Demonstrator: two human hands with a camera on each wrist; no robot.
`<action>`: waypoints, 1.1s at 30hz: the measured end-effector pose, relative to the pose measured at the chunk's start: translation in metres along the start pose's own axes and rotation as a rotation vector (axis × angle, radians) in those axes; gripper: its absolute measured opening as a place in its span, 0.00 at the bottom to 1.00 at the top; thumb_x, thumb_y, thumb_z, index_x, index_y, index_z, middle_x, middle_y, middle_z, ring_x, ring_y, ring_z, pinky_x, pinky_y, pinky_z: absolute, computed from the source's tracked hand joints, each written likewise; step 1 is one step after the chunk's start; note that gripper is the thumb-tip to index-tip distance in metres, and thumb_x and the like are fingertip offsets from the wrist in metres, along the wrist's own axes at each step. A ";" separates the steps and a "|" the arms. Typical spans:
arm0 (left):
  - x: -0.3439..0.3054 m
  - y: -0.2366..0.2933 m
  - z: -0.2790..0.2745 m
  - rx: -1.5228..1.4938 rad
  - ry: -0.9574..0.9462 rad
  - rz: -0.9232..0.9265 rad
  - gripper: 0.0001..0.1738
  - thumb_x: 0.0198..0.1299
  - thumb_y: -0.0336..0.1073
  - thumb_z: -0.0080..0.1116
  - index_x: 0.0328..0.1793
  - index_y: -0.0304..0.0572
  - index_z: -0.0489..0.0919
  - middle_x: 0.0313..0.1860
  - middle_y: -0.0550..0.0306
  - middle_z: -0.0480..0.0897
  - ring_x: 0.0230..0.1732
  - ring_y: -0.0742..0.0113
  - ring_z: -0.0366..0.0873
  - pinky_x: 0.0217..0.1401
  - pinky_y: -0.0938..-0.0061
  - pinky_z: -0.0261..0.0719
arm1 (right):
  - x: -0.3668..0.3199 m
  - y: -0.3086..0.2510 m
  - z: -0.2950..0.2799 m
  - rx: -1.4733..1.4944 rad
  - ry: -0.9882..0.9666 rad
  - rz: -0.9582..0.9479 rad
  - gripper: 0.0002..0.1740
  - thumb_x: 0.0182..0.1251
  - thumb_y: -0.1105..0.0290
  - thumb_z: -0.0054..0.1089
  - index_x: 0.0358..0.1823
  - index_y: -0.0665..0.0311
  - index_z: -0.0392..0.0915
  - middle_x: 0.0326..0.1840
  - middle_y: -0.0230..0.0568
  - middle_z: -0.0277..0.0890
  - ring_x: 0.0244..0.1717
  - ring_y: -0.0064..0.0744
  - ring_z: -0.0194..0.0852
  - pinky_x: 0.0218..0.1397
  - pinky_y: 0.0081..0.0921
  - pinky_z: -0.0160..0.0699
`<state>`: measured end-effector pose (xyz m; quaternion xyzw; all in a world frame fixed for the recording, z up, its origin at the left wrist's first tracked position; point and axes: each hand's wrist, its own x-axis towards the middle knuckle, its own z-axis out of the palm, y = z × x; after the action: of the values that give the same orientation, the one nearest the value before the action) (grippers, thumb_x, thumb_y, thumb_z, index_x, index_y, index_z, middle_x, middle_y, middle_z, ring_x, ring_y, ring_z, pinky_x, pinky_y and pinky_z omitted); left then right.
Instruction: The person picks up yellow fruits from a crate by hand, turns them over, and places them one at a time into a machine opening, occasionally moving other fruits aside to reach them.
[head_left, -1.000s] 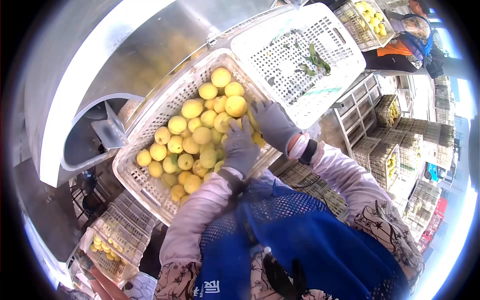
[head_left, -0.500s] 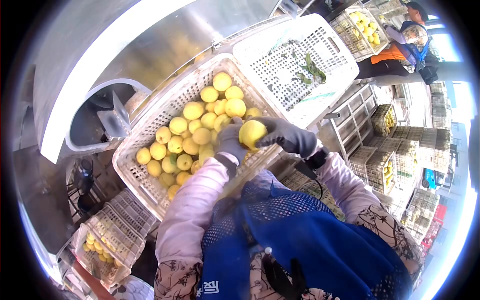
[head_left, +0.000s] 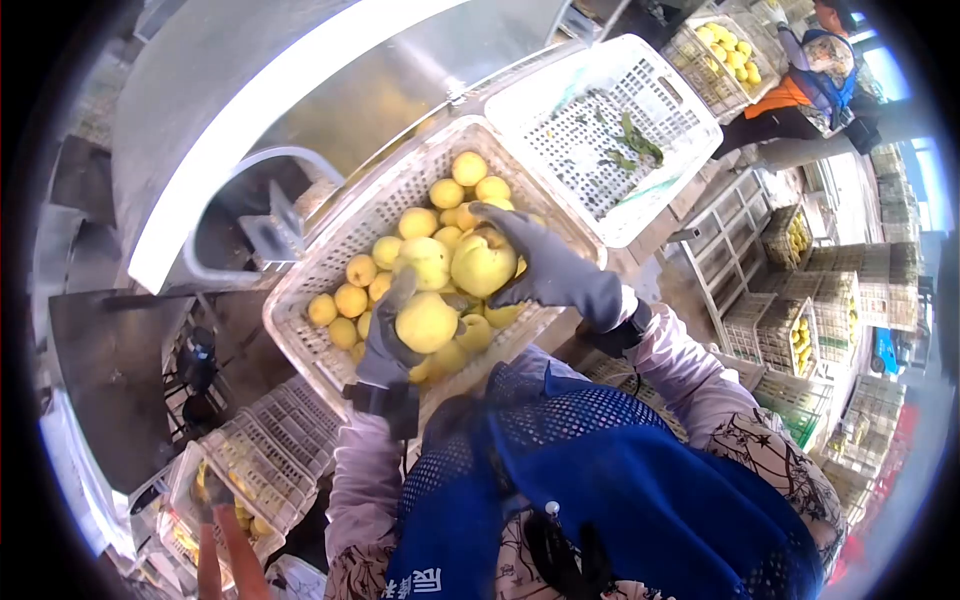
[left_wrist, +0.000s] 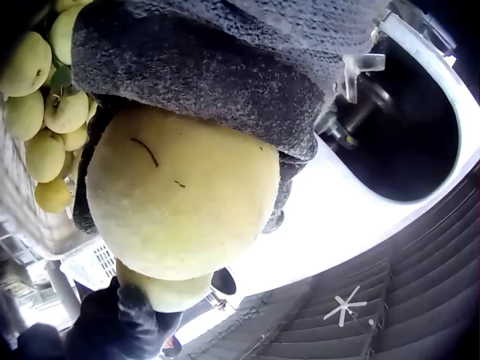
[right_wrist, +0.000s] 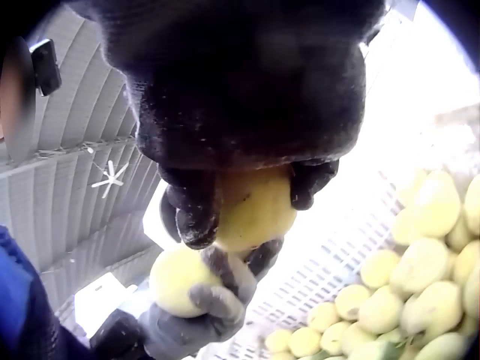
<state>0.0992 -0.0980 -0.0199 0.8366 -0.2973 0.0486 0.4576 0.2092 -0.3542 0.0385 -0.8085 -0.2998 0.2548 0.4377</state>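
In the head view my left hand (head_left: 385, 345), in a grey glove, grips a large yellow peach (head_left: 427, 322) above the crate. My right hand (head_left: 560, 268), gloved alike, holds another yellow peach (head_left: 483, 263) with its fingers curled over the top. A third peach (head_left: 425, 262) shows between the hands. The left wrist view has the left hand's peach (left_wrist: 180, 195) up close, bearing a dark curved mark. Below the right glove (right_wrist: 247, 97) its peach (right_wrist: 259, 206) is partly covered by fingers. Underneath lies a white slatted crate (head_left: 300, 350) of peaches.
An adjoining white crate (head_left: 510, 105) contains leaf scraps. Behind stands a metal machine (head_left: 380, 110) with a round opening. Stacked crates (head_left: 815, 300) fill the right side. Another person (head_left: 825, 70) works at a peach crate, top right; more arms (head_left: 235, 550) reach into one at lower left.
The hands first lay on the peaches, then lifted one between them. Now they are apart, each holding a peach, the left hand having moved left. The head view has shifted slightly.
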 end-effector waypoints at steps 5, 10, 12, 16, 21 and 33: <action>-0.030 0.037 -0.021 -1.688 0.706 -0.594 0.34 0.78 0.58 0.52 0.74 0.36 0.72 0.58 0.39 0.85 0.50 0.45 0.87 0.51 0.53 0.90 | 0.024 -0.042 0.054 0.311 -0.002 -0.073 0.59 0.43 0.76 0.88 0.80 0.63 0.63 0.75 0.43 0.70 0.77 0.40 0.66 0.79 0.36 0.67; -0.082 0.042 -0.058 -1.559 0.908 -0.507 0.34 0.76 0.58 0.57 0.74 0.37 0.72 0.61 0.43 0.83 0.51 0.49 0.87 0.47 0.50 0.92 | 0.061 -0.096 0.089 0.447 -0.118 -0.159 0.54 0.49 0.76 0.85 0.79 0.66 0.63 0.74 0.43 0.71 0.75 0.35 0.68 0.78 0.33 0.69; -0.096 0.044 -0.070 -1.544 0.958 -0.476 0.34 0.75 0.58 0.58 0.73 0.37 0.72 0.61 0.43 0.83 0.51 0.49 0.87 0.46 0.50 0.92 | 0.077 -0.109 0.102 0.561 -0.207 -0.130 0.53 0.51 0.72 0.85 0.79 0.66 0.63 0.73 0.43 0.72 0.73 0.34 0.70 0.77 0.35 0.70; -0.116 0.045 -0.084 -1.386 1.070 -0.492 0.36 0.74 0.61 0.58 0.72 0.38 0.72 0.59 0.42 0.84 0.50 0.49 0.88 0.40 0.50 0.94 | 0.092 -0.137 0.126 0.104 -0.078 -0.216 0.58 0.46 0.61 0.89 0.79 0.64 0.63 0.72 0.49 0.73 0.71 0.41 0.74 0.74 0.35 0.74; -0.152 0.048 -0.086 -1.424 1.059 -0.513 0.38 0.73 0.60 0.59 0.75 0.37 0.70 0.67 0.35 0.80 0.45 0.51 0.89 0.40 0.48 0.94 | 0.148 -0.123 0.153 -0.120 0.308 -0.254 0.58 0.48 0.57 0.87 0.80 0.59 0.61 0.72 0.56 0.70 0.67 0.58 0.77 0.66 0.46 0.82; -0.194 0.053 -0.049 -1.526 0.999 -0.718 0.36 0.72 0.54 0.61 0.76 0.38 0.69 0.71 0.35 0.77 0.48 0.47 0.88 0.44 0.44 0.92 | 0.184 -0.112 0.153 -0.319 0.166 -0.130 0.57 0.55 0.49 0.81 0.79 0.66 0.57 0.68 0.66 0.69 0.61 0.66 0.80 0.61 0.48 0.84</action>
<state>-0.0785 0.0075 -0.0210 0.2402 0.2513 0.0496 0.9363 0.2033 -0.0904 0.0325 -0.8649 -0.3508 0.1078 0.3425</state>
